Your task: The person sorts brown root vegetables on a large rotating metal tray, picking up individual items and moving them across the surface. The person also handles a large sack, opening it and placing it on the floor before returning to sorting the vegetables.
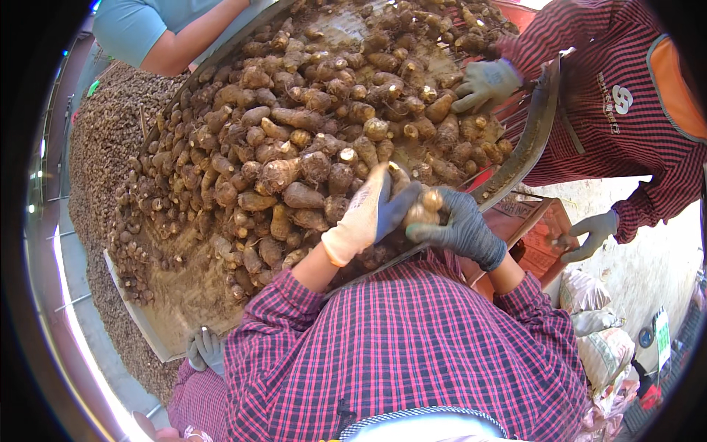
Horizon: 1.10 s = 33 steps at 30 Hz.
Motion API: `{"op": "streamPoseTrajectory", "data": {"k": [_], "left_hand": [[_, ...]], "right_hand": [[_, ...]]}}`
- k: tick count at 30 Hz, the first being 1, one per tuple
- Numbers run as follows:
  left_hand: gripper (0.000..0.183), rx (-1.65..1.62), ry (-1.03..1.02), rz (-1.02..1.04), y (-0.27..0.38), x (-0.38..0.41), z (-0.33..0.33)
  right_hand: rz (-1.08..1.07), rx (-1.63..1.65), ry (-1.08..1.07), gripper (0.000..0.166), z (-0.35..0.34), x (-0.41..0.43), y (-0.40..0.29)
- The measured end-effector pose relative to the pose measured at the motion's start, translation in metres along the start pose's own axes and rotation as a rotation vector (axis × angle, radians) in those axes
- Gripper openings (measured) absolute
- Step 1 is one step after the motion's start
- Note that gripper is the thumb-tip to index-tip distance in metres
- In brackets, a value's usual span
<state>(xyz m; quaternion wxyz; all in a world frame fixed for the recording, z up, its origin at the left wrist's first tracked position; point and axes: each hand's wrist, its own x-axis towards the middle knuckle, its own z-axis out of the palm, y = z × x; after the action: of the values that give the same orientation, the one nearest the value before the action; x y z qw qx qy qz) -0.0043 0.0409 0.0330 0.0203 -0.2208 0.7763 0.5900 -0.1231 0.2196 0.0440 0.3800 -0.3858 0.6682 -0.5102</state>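
A large heap of brown taro-like tubers (pixel 301 196) lies on the sorting table in front of me. My left hand (pixel 362 212), in a white glove with a blue-grey palm, has a tuber (pixel 400 180) between thumb and fingers. Close beside it, my right hand (pixel 461 229) wears a dark grey knitted glove. It grips a few small pale tubers (pixel 422 214) above the near edge of the table. Both hands are partly in front of the tubers they hold, so their exact number is hard to tell.
A gloved co-worker's hand (pixel 486 85) touches the heap at right; their other hand (pixel 594 235) is over a red crate (pixel 538 237). Another person's arm (pixel 188 41) reaches in at top left. The table's metal rim (pixel 530 146) curves right. Sacks (pixel 605 353) stand lower right.
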Motion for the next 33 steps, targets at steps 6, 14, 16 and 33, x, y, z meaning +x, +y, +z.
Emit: {"op": "streamPoseTrajectory", "data": {"k": [6, 14, 16, 33], "left_hand": [[0.035, -0.319, 0.124, 0.280, 0.021, 0.002, 0.041], [0.033, -0.900, -0.017, -0.113, 0.023, -0.006, 0.016], [0.032, -0.879, -0.017, -0.108, 0.020, -0.007, 0.012], [0.022, 0.050, 0.197, 0.271, 0.030, -0.031, 0.004]], "right_hand": [[0.004, 0.119, 0.386, 0.043, 0.011, 0.001, 0.001], [0.337, -0.540, 0.333, 0.034, -0.058, -0.101, 0.007], [0.597, -0.959, 0.210, 0.037, -0.088, -0.147, 0.017], [0.040, -0.552, -0.331, 0.039, 0.019, 0.021, -0.022]]}}
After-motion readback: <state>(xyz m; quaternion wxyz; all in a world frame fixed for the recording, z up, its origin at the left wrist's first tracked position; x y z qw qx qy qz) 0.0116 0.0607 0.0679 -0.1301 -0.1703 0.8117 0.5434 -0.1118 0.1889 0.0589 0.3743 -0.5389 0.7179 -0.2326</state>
